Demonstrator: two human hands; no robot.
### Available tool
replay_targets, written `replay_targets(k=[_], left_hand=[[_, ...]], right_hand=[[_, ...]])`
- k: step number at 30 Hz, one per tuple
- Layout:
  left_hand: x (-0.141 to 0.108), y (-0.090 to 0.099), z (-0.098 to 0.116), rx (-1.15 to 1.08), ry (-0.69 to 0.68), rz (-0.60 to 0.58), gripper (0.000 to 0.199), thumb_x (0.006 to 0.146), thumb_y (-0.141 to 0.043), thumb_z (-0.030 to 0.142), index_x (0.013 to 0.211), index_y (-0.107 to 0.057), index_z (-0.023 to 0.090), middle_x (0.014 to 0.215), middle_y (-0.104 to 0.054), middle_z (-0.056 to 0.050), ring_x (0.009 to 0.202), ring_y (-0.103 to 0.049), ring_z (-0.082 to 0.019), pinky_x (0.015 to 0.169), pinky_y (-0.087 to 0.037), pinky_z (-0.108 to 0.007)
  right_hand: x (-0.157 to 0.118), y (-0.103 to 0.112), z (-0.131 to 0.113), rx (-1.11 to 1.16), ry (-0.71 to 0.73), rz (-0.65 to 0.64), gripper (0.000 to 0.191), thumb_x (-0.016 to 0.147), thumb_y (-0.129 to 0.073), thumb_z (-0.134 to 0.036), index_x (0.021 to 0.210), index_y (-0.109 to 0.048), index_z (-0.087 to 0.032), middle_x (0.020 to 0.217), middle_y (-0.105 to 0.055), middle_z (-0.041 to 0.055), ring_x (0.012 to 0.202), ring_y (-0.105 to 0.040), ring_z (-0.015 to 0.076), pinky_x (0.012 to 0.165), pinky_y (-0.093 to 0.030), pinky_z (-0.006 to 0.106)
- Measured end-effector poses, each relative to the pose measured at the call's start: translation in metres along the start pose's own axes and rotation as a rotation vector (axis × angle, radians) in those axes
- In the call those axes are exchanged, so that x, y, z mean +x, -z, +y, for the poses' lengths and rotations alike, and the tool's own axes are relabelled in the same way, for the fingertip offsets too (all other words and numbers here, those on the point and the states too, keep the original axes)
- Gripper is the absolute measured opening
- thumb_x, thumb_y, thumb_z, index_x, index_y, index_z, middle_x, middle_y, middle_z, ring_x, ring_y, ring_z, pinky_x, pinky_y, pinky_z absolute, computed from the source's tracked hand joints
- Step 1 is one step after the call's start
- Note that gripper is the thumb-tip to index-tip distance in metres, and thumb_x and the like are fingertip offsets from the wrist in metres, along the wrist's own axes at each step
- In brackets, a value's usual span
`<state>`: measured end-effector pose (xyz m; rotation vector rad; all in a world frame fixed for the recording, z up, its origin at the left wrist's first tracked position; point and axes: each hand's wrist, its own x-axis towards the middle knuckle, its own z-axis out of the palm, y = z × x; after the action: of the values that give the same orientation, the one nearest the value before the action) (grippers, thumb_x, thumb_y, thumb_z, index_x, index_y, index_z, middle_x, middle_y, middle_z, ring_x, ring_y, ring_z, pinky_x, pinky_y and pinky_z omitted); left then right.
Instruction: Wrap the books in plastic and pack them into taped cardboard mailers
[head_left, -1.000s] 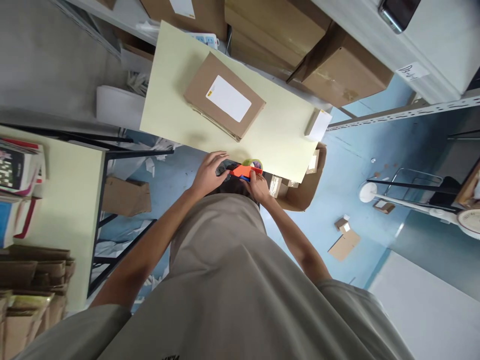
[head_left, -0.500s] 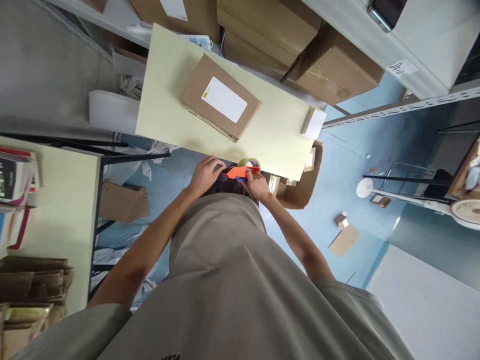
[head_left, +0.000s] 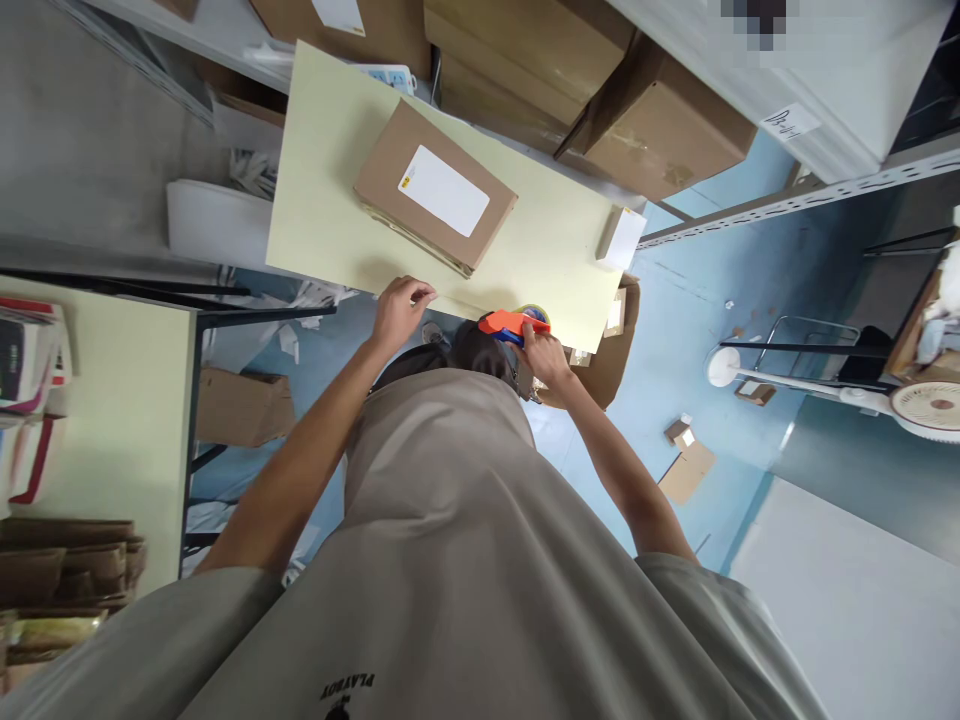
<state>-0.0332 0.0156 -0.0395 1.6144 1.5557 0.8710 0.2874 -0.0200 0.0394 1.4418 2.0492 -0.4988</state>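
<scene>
My right hand (head_left: 545, 355) is closed around an orange and blue tape dispenser (head_left: 504, 321) near the table's front edge. A roll of tape (head_left: 535, 313) shows on the dispenser's far side, partly hidden. To its left, my left hand (head_left: 400, 314) is held at the same edge with thumb and fingers pinched together. Whatever sits in that pinch is too small to make out. Beyond both hands, a flat brown cardboard box (head_left: 420, 225) with a white label (head_left: 444, 191) lies on the pale yellow table (head_left: 322, 180); neither hand touches it.
A small white box (head_left: 621, 237) stands at the table's right end. Below that end is an open carton (head_left: 619, 350) with small boxes inside. Large cartons (head_left: 525, 60) line the back under a shelf. Another table (head_left: 142, 400) with books and folded cardboard is on the left.
My hands have moved apart. The right hand has carried the tape dispenser to the right, and the left hand has drawn away from it, to the left and slightly towards the table.
</scene>
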Motion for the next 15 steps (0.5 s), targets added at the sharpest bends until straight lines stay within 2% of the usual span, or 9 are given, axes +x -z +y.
replay_targets(k=[6, 10, 15], left_hand=[[0.017, -0.029, -0.011, -0.184, 0.173, 0.081, 0.014, 0.085, -0.080, 0.025, 0.097, -0.075, 0.021, 0.096, -0.077, -0.005, 0.083, -0.070, -0.018, 0.080, -0.056, -0.031], [0.030, -0.034, -0.014, -0.242, 0.281, 0.167, 0.024, 0.080, -0.081, 0.019, 0.103, -0.072, 0.022, 0.088, -0.075, -0.001, 0.078, -0.070, -0.016, 0.078, -0.055, -0.029], [0.046, -0.036, -0.013, -0.251, 0.317, 0.247, 0.012, 0.080, -0.081, 0.019, 0.082, -0.069, 0.021, 0.084, -0.074, -0.001, 0.077, -0.066, -0.015, 0.079, -0.054, -0.028]], right_hand=[[0.023, 0.003, -0.002, -0.026, -0.057, 0.013, 0.068, 0.116, -0.020, -0.054, 0.152, -0.033, 0.002, 0.115, -0.076, 0.0286, 0.104, -0.075, 0.0371, 0.087, -0.054, 0.040], [0.037, 0.005, -0.003, -0.017, -0.049, 0.042, 0.068, 0.116, -0.020, -0.052, 0.153, -0.033, 0.004, 0.115, -0.076, 0.0292, 0.104, -0.075, 0.0360, 0.090, -0.054, 0.040], [0.053, 0.004, -0.006, 0.031, -0.060, 0.071, 0.069, 0.116, -0.023, -0.052, 0.155, -0.033, 0.004, 0.116, -0.076, 0.0285, 0.104, -0.076, 0.0356, 0.092, -0.054, 0.041]])
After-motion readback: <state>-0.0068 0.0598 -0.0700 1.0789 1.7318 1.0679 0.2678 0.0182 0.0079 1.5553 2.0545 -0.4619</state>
